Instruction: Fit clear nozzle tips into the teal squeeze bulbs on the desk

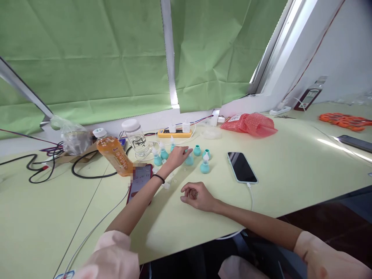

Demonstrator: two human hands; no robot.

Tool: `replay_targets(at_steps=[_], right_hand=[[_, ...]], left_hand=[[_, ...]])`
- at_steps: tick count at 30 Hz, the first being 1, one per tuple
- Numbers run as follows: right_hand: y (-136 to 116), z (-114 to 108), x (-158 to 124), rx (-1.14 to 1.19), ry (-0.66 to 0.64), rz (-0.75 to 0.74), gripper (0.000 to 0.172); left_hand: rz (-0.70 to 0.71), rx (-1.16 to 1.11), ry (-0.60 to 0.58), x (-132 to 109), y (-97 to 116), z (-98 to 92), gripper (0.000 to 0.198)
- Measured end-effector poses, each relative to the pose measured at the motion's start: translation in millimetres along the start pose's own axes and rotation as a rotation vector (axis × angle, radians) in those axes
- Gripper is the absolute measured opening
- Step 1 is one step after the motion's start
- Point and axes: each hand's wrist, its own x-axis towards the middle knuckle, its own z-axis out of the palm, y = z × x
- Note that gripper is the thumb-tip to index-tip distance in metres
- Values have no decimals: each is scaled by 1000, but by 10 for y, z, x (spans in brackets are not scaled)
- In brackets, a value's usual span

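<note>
My left hand [178, 157], with a black band at the wrist, reaches over the table. Its fingertips close at the pale top of a teal squeeze bulb [189, 160], which stands upright. My right hand [198, 196] rests on the table nearer to me, fingers loosely curled, a gap between thumb and forefinger, nothing seen in it. In front of it stands another teal bulb with a clear nozzle [205, 166]. Two teal bulbs without nozzles [197, 150] are just behind. More nozzle-topped bulbs [157, 159] stand left of my left hand. Small clear parts [166, 186] lie under my left forearm.
A phone with a timer [141, 178] lies under my left forearm. An orange drink bottle [114, 153] and a clear cup [136, 139] stand left. Behind are a yellow power strip [174, 133] and red bubble wrap [251, 124]. A charging phone [242, 167] lies right.
</note>
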Motion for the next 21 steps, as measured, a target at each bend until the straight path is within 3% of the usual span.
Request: replay_targets(at_steps=[3,8,12,17,21], right_hand=[[3,-6,-5,-49,-1,-13,16],[-1,-35,15,-330,29,-39,15],[15,-77,71,-599,29,-31,26],[26,-115,191,-787,-114,13,40],[38,-68,364,-865,-171,36,38]], left_hand=[[-20,24,-36,-51,-33,-59,36],[-46,167,-95,-308,-134,-417,35],[-13,243,-329,-671,-205,-619,28],[-22,245,-493,-1030,-176,-648,36],[-11,327,-492,-1152,-149,-565,29]])
